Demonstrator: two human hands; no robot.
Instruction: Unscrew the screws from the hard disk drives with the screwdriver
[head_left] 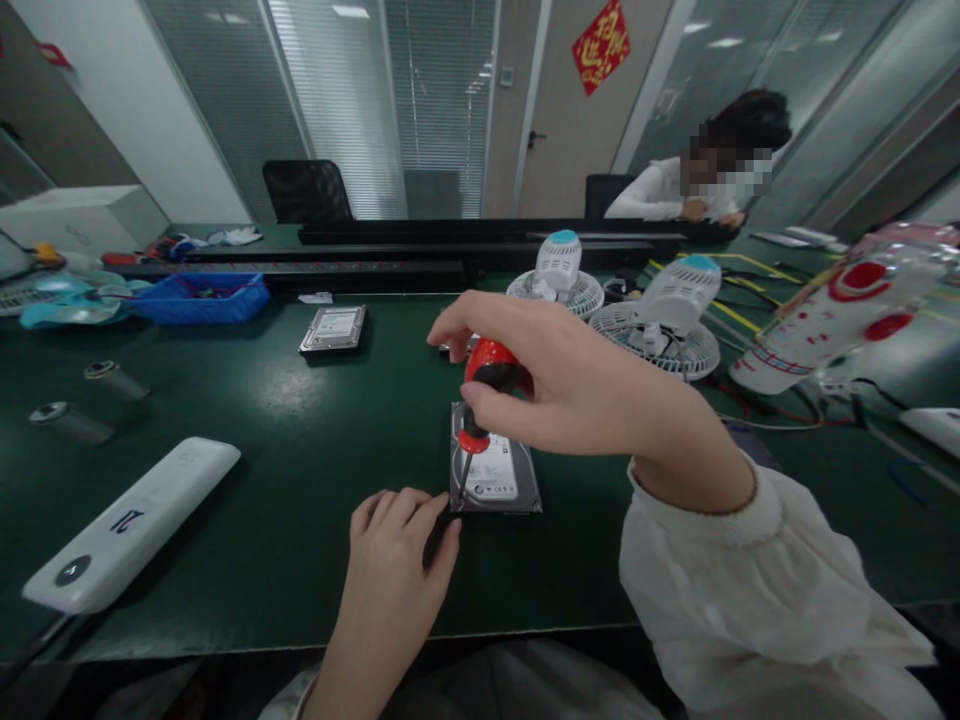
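Note:
My right hand (pixel 555 375) grips a red and black screwdriver (pixel 474 440) by its handle, palm over the top. Its thin shaft points down to the lower left corner of a hard drive (pixel 495 470), which lies flat on the green table with a white label facing up. At that same corner, my left hand (pixel 401 545) holds the drive's edge with thumb and index finger, the other fingers curled. A second hard drive (pixel 334 330) lies farther back to the left. Behind my right hand, a small metallic thing is mostly hidden.
White fans (pixel 559 275) and a patterned bottle (pixel 840 310) stand to the right among cables. On the left are a blue tray (pixel 202 298), metal cylinders (pixel 71 422) and a long white device (pixel 135 525). A person (pixel 705 170) sits across the table.

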